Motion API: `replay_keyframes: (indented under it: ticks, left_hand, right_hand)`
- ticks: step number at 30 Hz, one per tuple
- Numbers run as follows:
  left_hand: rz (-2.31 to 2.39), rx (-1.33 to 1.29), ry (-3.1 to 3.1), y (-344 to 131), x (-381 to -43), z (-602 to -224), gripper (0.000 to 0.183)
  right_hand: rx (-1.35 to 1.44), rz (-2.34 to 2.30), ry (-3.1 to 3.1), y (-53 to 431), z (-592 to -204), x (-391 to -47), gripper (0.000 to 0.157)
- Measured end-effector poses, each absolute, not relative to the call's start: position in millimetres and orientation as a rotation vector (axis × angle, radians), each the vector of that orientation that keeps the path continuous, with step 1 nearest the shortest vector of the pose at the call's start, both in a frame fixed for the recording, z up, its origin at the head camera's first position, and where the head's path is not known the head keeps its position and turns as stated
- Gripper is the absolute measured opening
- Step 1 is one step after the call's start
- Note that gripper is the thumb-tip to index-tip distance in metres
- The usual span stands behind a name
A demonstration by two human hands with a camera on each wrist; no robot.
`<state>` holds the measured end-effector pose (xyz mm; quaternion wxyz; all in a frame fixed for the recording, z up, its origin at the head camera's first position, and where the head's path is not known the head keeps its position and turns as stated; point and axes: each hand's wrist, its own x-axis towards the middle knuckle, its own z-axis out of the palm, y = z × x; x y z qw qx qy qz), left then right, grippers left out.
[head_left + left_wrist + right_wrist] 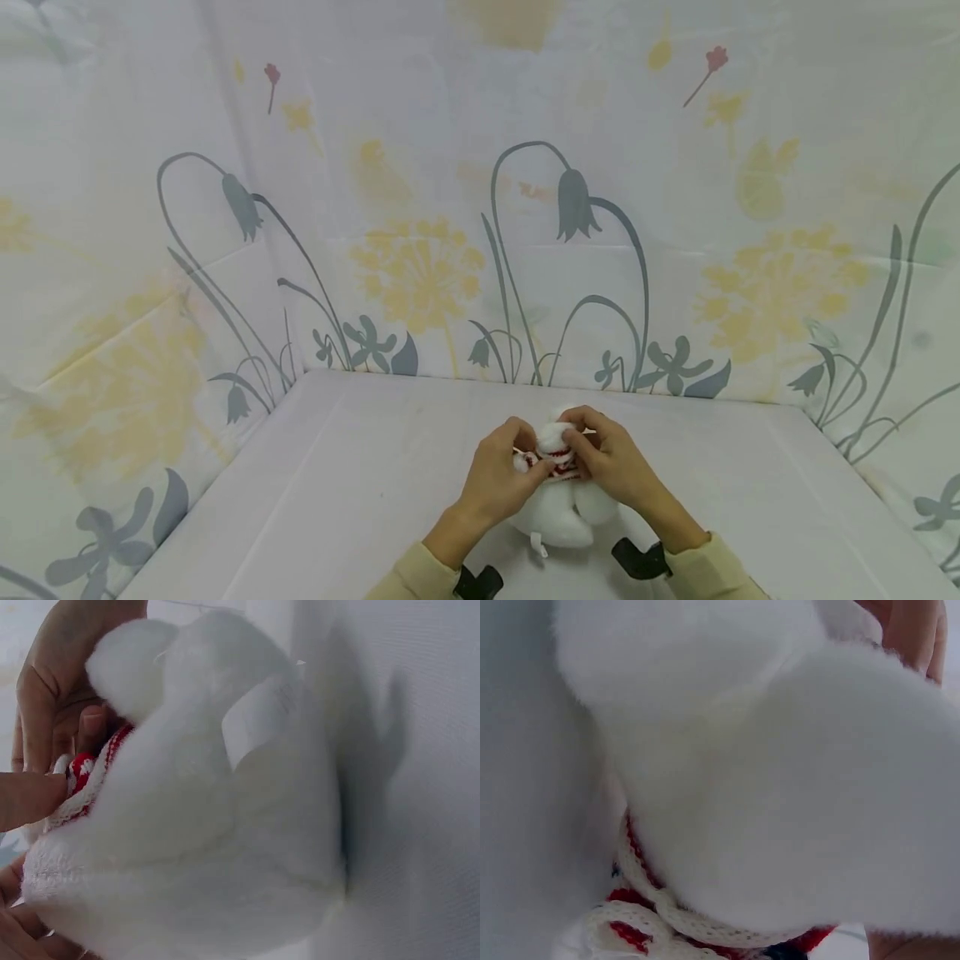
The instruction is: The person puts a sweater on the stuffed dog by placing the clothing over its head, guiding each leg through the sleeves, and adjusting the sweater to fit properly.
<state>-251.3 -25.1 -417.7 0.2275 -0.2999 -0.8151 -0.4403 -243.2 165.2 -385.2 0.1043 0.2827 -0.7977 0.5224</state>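
Observation:
A white plush toy (553, 518) sits on the table between both hands, a red, white and navy knitted garment (561, 468) around its upper part. My left hand (498, 471) pinches the garment from the left; in the left wrist view its thumb (30, 801) presses on the red-and-white edge. From the right, my right hand (611, 458) holds the garment with curled fingers beside the toy's white head (553, 437). A white fabric tag (259, 720) sticks out of the fur. The toy's fluffy body (780, 787) hides most of the right fingers in the right wrist view.
The white table (360, 483) spreads around the toy. Behind and at the sides hangs a curtain (450, 108) printed with grey and yellow flowers. Black wrist devices (641, 558) sit under both cuffs, close to the tabletop.

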Motion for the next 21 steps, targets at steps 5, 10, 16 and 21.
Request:
replay_keyframes:
  ticks: [5,10,16,21]
  left_hand:
    - [-1.227,-0.801,-2.290,-23,-251,-418,0.041]
    - [-1.228,-0.801,-2.301,-21,-249,-419,0.041]
    - [-1.242,-0.815,-2.327,-21,-249,-420,0.040]
    - [-1.261,-0.810,-2.367,-23,-248,-420,0.038]
  right_hand:
    - [0.829,1.464,-2.446,168,-392,-248,0.023]
    - [0.915,1.308,-2.456,172,-400,-255,0.027]
    - [0.957,1.352,-2.367,172,-403,-257,0.020]
    - [0.926,1.443,-2.334,170,-401,-254,0.021]
